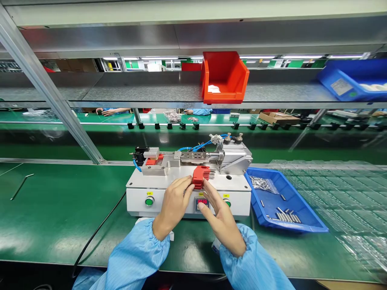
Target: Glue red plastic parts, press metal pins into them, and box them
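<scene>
A small red plastic part [200, 176] with metal pins sticking out of its right side is held over the top of a white press machine [157, 199]. My left hand [173, 205] pinches the part from the left. My right hand [218, 215] grips it from below and the right, fingers closed on it. Behind the part lie the machine's metal fixture [169, 161], which carries another red piece [153, 160], and a pneumatic cylinder [232, 155] with blue hoses. Both my sleeves are light blue.
A blue tray [298, 209] with metal pins and a bag of pins stands right of the machine. Clear plastic blister trays [341, 197] lie further right. A red bin [224, 76] and blue bin [353, 82] sit on the shelf above. An Allen key [21, 185] lies left. Other people's hands [104, 111] show beyond.
</scene>
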A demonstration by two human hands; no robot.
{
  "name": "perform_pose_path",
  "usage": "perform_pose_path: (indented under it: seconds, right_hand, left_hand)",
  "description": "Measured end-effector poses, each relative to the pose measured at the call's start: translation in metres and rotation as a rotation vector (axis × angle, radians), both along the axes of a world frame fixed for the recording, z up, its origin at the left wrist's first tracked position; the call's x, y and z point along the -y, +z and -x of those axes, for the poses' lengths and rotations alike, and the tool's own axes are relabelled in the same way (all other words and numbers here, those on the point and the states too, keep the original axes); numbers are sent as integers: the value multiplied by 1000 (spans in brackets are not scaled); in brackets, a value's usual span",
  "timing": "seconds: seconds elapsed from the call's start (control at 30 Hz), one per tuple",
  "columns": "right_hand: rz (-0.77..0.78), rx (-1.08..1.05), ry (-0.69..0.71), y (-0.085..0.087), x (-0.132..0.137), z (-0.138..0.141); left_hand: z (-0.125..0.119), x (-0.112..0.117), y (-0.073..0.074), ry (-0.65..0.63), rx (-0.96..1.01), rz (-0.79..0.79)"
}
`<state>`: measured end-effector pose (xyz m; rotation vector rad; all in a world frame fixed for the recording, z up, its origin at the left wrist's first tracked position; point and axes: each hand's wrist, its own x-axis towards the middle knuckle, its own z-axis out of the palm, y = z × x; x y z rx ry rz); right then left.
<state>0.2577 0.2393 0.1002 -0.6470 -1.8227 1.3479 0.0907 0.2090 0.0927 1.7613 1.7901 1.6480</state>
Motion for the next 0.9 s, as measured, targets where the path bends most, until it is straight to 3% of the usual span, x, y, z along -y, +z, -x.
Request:
perform_pose_path:
  seconds: [0.33,0.63,0.9]
  right_hand:
    - [-11,13,-8,-2,1,0]
    - [-71,48,-34,-2,1,0]
    - [-72,29,-25,-4,0,3]
  left_hand:
    - [-2,0,-4,13,19,-61]
    - [-1,-3,10,88,-144,-54]
    - [1,-2,6,109,-189,-111]
